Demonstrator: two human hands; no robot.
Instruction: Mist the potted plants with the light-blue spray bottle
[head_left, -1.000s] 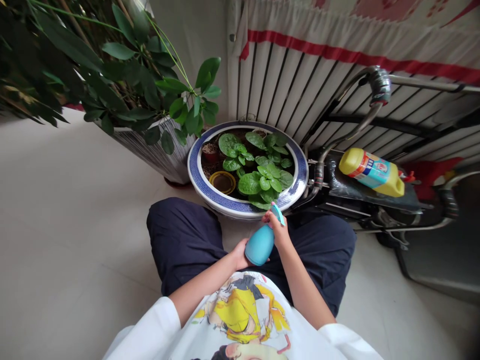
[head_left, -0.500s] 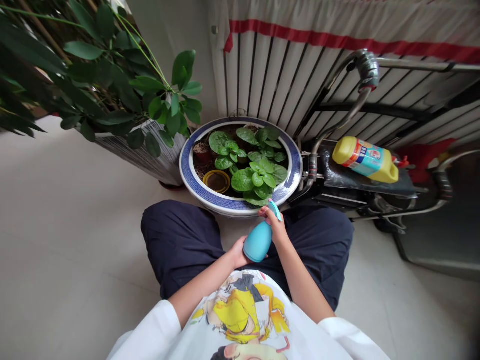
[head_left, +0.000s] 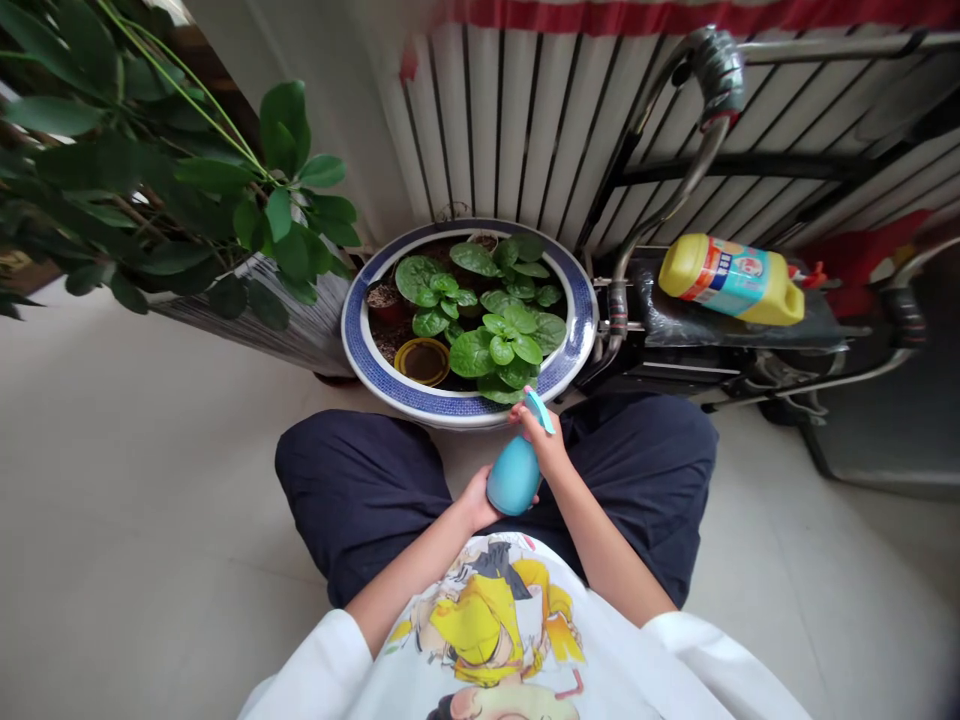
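A turquoise spray bottle (head_left: 514,474) is held tilted between my two hands, over my lap. My left hand (head_left: 478,500) is closed round the side and underside of its body. Around its neck and trigger head wraps my right hand (head_left: 534,428), with the nozzle end pointing forward. Just beyond the bottle stands a round planter (head_left: 360,355) with a white and blue patterned rim. Green leafy plants (head_left: 504,340) grow in it, and their nearest leaves lie close to the spray head. A small yellow-rimmed pot (head_left: 421,362) sits in the soil at the planter's left.
A tall ribbed pot (head_left: 292,320) with a dark-leaved plant (head_left: 285,210) stands at the left. To the right, a yellow bottle (head_left: 731,280) lies on a metal-framed cart (head_left: 622,300). Behind is a slatted radiator (head_left: 480,130). Pale tiled floor (head_left: 150,480) surrounds my crossed legs.
The view has shifted slightly, so the planter and tall plant appear further left and higher. Both hands keep their hold on the spray bottle, its pose nearly the same.
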